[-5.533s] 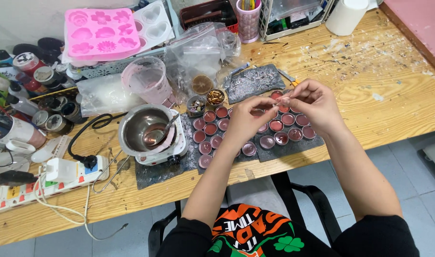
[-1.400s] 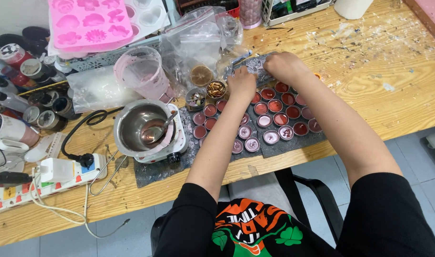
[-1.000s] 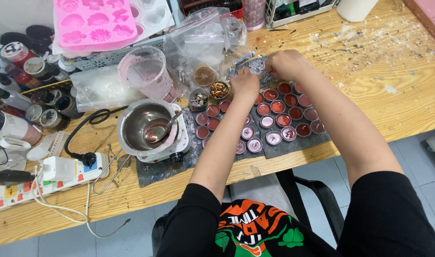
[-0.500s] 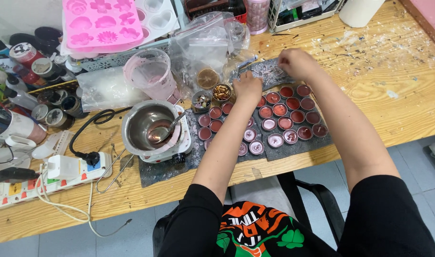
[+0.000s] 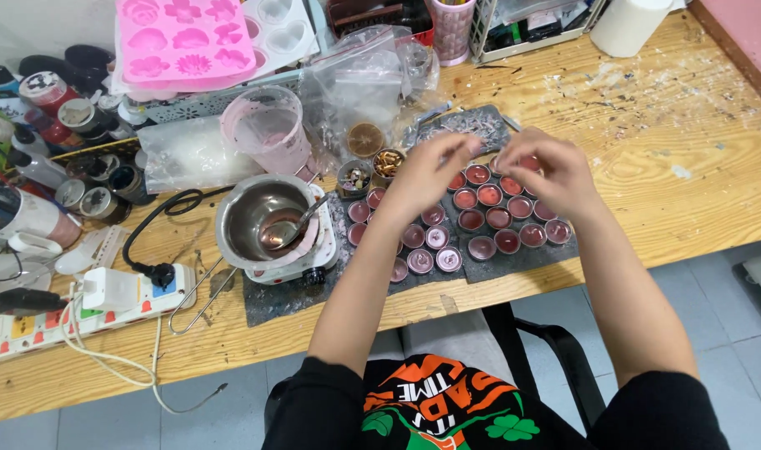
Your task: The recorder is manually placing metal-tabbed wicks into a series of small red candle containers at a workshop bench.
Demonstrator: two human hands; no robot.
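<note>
Left hand (image 5: 422, 179) & right hand (image 5: 547, 167) fingers pinched, grip contents unclear, hovering just above small pink-filled tins (image 5: 480, 221), melting pot (image 5: 268, 221) left.

Both arms extended forward; left hand (image 5: 424, 177) and right hand (image 5: 549, 169) raised close together, fingers loosely curled, motion-blurred.

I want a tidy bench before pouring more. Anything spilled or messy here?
Yes. Pale flecks and smears speckle the wooden table at the upper right. The melting pot has pink residue smeared on its rim.
</note>
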